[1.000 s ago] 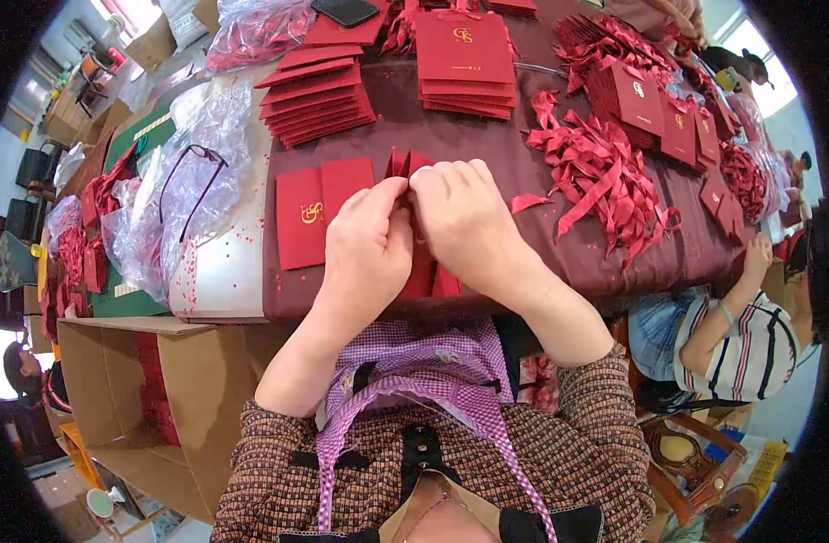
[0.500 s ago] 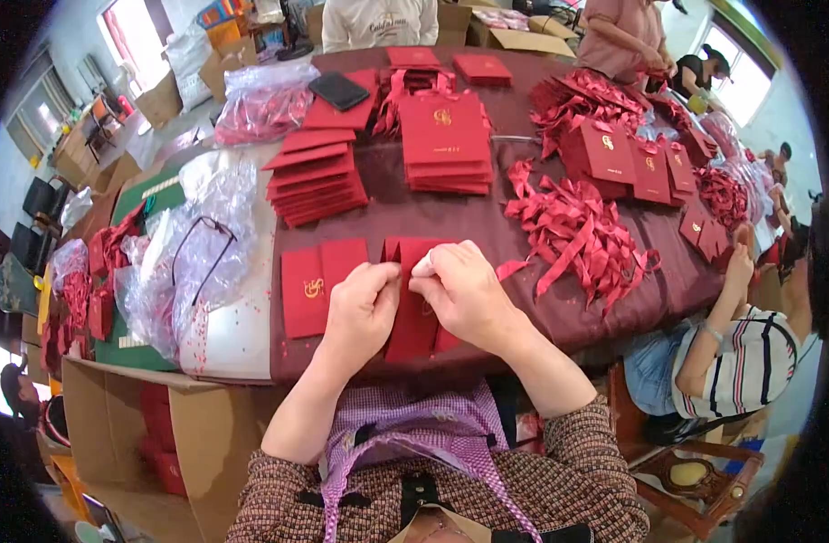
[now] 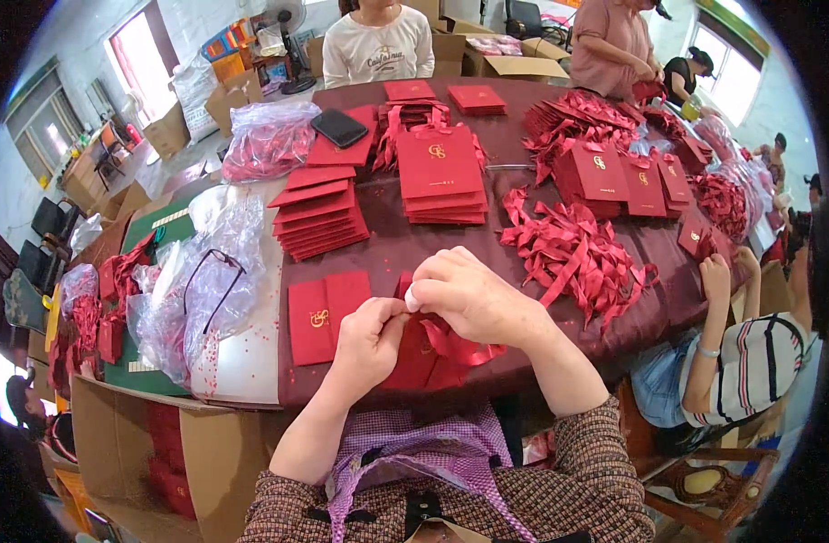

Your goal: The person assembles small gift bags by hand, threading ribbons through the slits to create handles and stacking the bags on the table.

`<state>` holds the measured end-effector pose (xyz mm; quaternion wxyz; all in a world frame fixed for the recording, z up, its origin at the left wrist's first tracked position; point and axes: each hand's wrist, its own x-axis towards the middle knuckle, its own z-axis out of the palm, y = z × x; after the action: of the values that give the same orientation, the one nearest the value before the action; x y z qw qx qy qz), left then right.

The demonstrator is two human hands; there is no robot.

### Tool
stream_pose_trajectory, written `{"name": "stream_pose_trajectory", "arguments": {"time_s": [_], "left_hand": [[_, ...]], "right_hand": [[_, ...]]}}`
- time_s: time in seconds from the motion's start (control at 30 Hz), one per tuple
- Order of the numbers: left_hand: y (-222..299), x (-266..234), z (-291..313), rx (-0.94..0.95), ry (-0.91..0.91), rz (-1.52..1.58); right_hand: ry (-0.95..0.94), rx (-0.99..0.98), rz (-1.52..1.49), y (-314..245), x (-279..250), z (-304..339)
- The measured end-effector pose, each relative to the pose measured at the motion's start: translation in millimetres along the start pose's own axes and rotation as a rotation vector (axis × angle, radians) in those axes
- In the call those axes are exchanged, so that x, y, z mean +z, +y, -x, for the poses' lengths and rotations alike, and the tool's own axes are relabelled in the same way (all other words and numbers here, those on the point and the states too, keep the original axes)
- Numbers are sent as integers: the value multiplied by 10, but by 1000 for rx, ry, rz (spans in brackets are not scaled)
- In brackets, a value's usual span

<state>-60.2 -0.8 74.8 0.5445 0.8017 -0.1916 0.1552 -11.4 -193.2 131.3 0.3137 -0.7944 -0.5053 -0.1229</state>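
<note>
A flat red paper bag (image 3: 412, 360) lies at the table's near edge, below both my hands. My left hand (image 3: 367, 348) is closed in a pinch at its upper edge. Close beside it, my right hand (image 3: 468, 297) is pinched too, with a white covering (image 3: 411, 300) on its thumb. A shiny red ribbon (image 3: 464, 347) hangs in a loop from under the right fingers across the bag. The fingertips hide the exact spot where ribbon and bag meet. Another red bag with a gold emblem (image 3: 328, 315) lies left of my hands.
Behind stand stacks of red bags (image 3: 322, 222) and bags with ribbons (image 3: 440, 172). A ribbon pile (image 3: 582, 253) lies right. Glasses (image 3: 217, 281) rest on clear plastic at left, a black phone (image 3: 338, 128) farther back. A co-worker in a striped shirt (image 3: 749, 362) sits at right.
My hands have come closer together at the bag's upper edge. The ribbon now loops over the bag below my right hand. The view has tilted up slightly.
</note>
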Motion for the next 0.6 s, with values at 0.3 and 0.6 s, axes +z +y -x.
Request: {"name": "stream_pose_trajectory", "arguments": {"time_s": [0.3,0.6], "left_hand": [[-188,-337,-40,-322,208,534],[11,-241,84,89,145,-188]], "right_hand": [[-84,14,-51,16,-134,97],[15,185,-151,249,-18,154]]}}
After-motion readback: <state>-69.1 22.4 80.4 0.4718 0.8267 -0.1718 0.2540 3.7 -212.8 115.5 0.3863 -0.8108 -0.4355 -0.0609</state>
